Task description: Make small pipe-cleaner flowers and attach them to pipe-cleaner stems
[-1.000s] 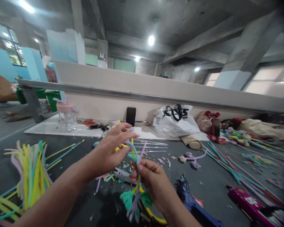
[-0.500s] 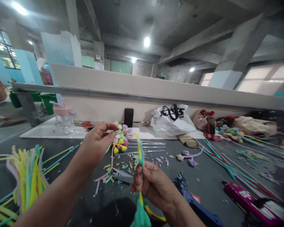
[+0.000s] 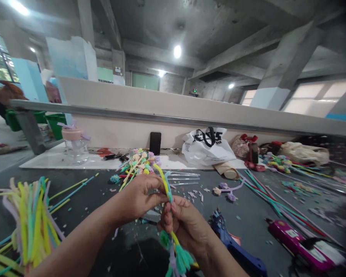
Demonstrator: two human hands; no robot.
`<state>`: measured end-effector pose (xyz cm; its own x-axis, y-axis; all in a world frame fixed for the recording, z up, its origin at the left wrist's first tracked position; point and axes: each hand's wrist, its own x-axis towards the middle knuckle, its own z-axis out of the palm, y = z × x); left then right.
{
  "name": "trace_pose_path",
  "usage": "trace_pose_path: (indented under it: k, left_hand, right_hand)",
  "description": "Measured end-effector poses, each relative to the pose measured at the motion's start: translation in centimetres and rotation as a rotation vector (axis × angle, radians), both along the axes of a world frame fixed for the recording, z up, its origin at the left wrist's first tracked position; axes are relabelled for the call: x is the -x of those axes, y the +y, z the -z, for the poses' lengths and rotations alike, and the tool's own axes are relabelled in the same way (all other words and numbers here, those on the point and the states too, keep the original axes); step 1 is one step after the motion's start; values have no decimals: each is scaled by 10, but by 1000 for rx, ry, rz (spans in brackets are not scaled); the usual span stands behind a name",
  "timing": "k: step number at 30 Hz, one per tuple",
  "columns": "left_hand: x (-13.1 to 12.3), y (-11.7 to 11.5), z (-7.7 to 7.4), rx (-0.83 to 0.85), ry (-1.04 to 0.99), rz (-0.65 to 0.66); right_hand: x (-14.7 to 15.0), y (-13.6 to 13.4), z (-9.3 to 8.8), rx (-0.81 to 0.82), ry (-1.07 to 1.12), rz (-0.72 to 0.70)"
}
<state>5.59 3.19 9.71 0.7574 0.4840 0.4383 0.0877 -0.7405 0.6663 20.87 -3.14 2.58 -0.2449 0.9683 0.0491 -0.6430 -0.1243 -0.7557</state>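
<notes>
My right hand [image 3: 187, 221] is closed around fuzzy pipe cleaner stems [image 3: 160, 175], yellow and light blue, whose tops rise above the fingers. Below that hand hang turquoise pipe cleaner flowers [image 3: 183, 258] and a lilac one, heads down. My left hand [image 3: 140, 194] pinches the same stems just above the right fingertips, thumb and forefinger closed on them. Behind the hands, a grey blade [image 3: 153, 215] is partly hidden. Finished pipe cleaner flowers [image 3: 140, 161] in mixed colours lie beyond my left hand.
Loose pipe cleaners [image 3: 29, 219] bunch at left. A blue-handled tool [image 3: 239, 246] and a purple tool [image 3: 300, 243] lie at right, near more stems [image 3: 265, 192]. Along the back stand a lidded jar [image 3: 75, 148], a phone [image 3: 155, 143] and a white bag [image 3: 209, 146]. Clippings are scattered about.
My left hand has come from the flower pile towards me and right, and now pinches the stems at my right hand. The hanging flowers have swung, showing lilac and green parts.
</notes>
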Motion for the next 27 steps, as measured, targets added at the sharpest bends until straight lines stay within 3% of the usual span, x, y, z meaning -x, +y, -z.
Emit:
trace_pose_path:
  k: [6, 16, 19, 22, 27]
  left_hand:
    - [1, -2, -1, 100, 62, 5]
    - [-14, -1, 14, 54, 21, -197]
    - [-18, -2, 19, 64, 41, -268]
    - [-24, -4, 27, 180, 38, -367]
    - [-32, -3, 40, 356, 45, -444]
  right_hand:
    - [4, 0, -2, -42, -72, 74]
    - [-6, 3, -6, -99, -300, 179]
    - [-8, 3, -7, -133, -524, 290]
    - [-7, 3, -7, -227, -898, 504]
    - [-6, 2, -4, -586, -1511, 798]
